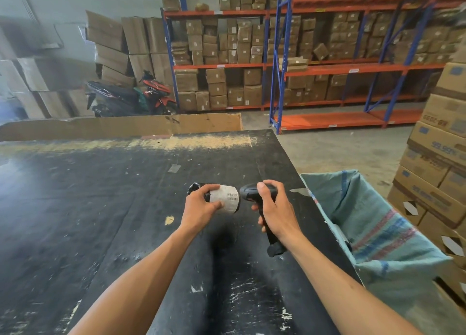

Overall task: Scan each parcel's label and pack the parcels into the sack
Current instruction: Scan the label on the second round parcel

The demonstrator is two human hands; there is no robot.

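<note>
My left hand (201, 203) grips a small black-wrapped parcel (228, 199) with a white barcode label facing right. My right hand (274, 208) holds a black handheld scanner (248, 193) by its grip, its head pointed at the label from a few centimetres away. Both are held just above the black table (113, 196). The open teal woven sack (378, 221) hangs at the table's right edge, its mouth facing up; nothing shows inside it from here.
Stacked cardboard cartons (436, 158) stand right of the sack. A long cardboard sheet (121, 126) lines the table's far edge. Orange-and-blue racks (327, 67) full of boxes and a parked motorbike (131, 97) fill the background.
</note>
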